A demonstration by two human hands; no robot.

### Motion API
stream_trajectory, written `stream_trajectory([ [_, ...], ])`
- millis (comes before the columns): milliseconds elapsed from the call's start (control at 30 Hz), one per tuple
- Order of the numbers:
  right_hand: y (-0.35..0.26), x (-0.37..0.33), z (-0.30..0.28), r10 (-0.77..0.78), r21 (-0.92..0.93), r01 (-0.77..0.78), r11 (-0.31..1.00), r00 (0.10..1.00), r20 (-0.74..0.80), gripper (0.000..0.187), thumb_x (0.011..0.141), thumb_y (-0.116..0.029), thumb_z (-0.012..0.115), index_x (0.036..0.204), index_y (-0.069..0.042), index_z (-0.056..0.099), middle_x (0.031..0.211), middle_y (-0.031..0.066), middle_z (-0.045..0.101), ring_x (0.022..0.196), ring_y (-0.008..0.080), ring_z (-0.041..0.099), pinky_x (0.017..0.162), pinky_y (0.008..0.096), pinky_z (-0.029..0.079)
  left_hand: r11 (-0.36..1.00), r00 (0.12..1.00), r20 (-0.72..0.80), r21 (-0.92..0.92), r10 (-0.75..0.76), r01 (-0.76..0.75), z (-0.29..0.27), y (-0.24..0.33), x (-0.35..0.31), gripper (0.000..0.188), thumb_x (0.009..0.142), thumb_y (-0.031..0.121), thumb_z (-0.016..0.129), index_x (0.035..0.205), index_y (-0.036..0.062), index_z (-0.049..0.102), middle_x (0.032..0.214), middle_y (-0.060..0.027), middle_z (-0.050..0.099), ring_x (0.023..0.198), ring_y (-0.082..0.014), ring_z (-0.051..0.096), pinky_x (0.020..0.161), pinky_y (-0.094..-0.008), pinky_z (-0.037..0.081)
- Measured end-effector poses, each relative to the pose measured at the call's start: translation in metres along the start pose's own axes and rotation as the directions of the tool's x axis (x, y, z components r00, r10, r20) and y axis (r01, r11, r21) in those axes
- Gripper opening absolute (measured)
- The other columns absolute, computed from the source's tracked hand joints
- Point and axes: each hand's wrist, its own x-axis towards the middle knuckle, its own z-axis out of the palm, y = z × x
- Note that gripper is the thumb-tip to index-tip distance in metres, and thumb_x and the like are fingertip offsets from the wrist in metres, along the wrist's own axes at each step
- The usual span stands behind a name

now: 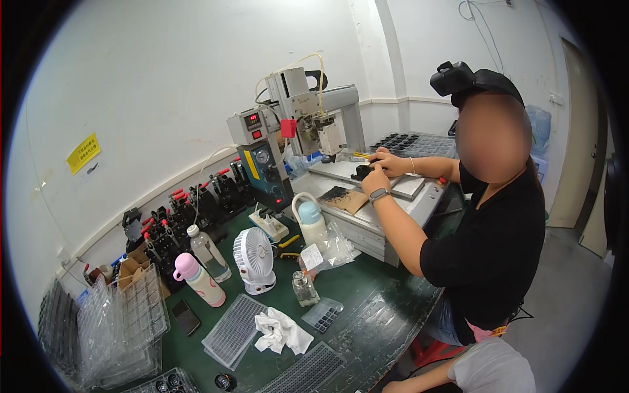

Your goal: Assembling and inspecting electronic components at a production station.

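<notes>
Neither of my hands is plainly visible. A bare arm (422, 378) in a grey sleeve (495, 368) enters at the lower right; its hand is cut off or hidden, and I cannot tell whether the arm is mine. Nearest to it is a dark perforated tray (304, 371) on the green table (367, 314). At the right, a person in black (491, 255) has both hands over a small black part (360, 172) on the metal plate (400, 185) of a bench machine (314, 124). Fine detail of their fingers is too small to make out.
A pink-capped bottle (200, 280), clear bottle (208, 252), white fan (254, 259), glass jar (304, 288), crumpled tissue (282, 329) and phone (186, 318) stand or lie about the table. Stacked clear trays (118, 327) and red-handled clamps (173, 223) line the wall.
</notes>
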Motion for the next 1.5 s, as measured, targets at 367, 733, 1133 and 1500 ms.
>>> stream_trajectory([
  [367,-0.013,-0.014,-0.017,-0.059,0.011,0.059,0.998,0.995,0.080,0.038,0.080,-0.039,0.065,0.096,-0.005,0.068,0.098,0.0143,0.066,0.090,0.0323,0.061,0.073,0.0448,0.049,0.999,0.998,0.040,0.003,0.047,-0.048,-0.007,0.005,-0.005,0.034,0.085,0.033,0.056,0.100,0.0022,0.061,0.094,-0.0211,0.062,0.090,-0.0373,0.058,0.078,-0.0446,0.045],
  [733,-0.009,-0.005,-0.006,-0.056,0.049,0.051,0.998,0.992,0.116,0.036,0.077,-0.036,0.066,0.101,-0.008,0.067,0.101,0.0123,0.066,0.091,0.0307,0.062,0.071,0.0443,0.049,0.995,0.992,0.074,0.019,0.100,-0.102,-0.031,0.006,0.002,0.035,0.085,0.033,0.057,0.101,0.0022,0.061,0.094,-0.0213,0.062,0.091,-0.0375,0.058,0.078,-0.0447,0.045],
  [1133,-0.004,0.013,0.001,0.006,-0.065,0.008,0.998,0.975,0.220,0.034,0.080,-0.035,0.065,0.103,-0.010,0.067,0.099,0.0116,0.066,0.089,0.0296,0.062,0.070,0.0436,0.049,0.993,0.993,0.072,-0.078,0.094,-0.089,-0.013,0.022,-0.018,0.036,0.084,0.034,0.057,0.102,0.0022,0.060,0.094,-0.0215,0.062,0.091,-0.0377,0.058,0.079,-0.0449,0.045],
  [1500,-0.011,0.000,-0.008,0.011,-0.021,-0.006,1.000,0.970,0.241,0.034,0.081,-0.036,0.064,0.097,-0.007,0.069,0.097,0.0119,0.067,0.089,0.0291,0.062,0.070,0.0429,0.049,0.988,0.991,0.078,-0.124,0.107,-0.097,-0.009,0.041,-0.031,0.037,0.084,0.034,0.058,0.103,0.0022,0.060,0.095,-0.0217,0.061,0.092,-0.0379,0.057,0.079,-0.0450,0.045],
])
